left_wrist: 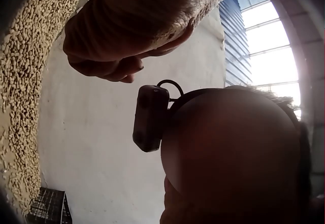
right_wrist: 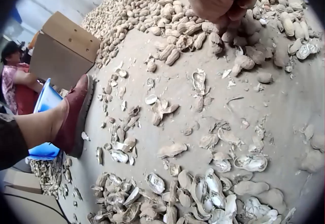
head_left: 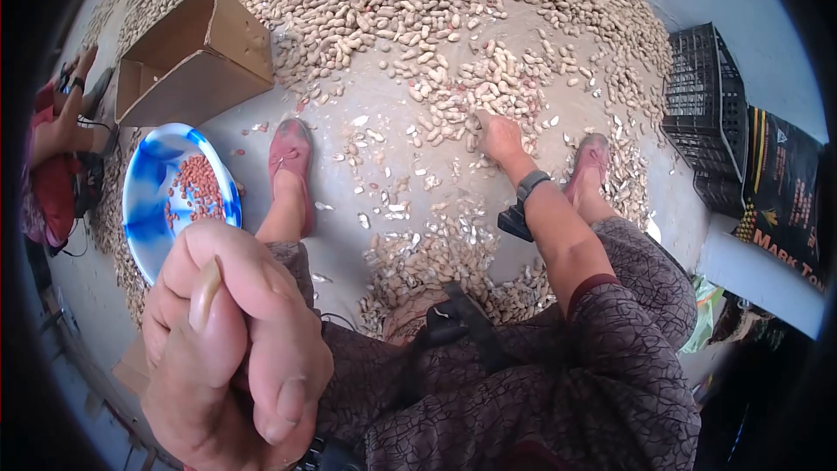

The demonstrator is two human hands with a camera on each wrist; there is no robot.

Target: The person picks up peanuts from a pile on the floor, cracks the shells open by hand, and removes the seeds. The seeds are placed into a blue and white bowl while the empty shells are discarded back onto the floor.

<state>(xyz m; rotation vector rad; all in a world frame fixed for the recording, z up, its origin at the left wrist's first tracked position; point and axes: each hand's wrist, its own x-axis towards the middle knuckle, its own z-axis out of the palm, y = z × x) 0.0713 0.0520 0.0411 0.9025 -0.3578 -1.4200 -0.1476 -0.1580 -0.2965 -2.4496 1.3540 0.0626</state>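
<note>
We see left hand (head_left: 222, 344) raised, fingers curled together; right hand (head_left: 503, 139) at peanuts (head_left: 506, 78), fingers' grip we cannot tell.

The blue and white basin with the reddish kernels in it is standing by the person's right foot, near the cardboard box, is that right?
Not quite: the basin stands by the left foot, as the head view shows. The reddish kernels and the nearby cardboard box are right.
</note>
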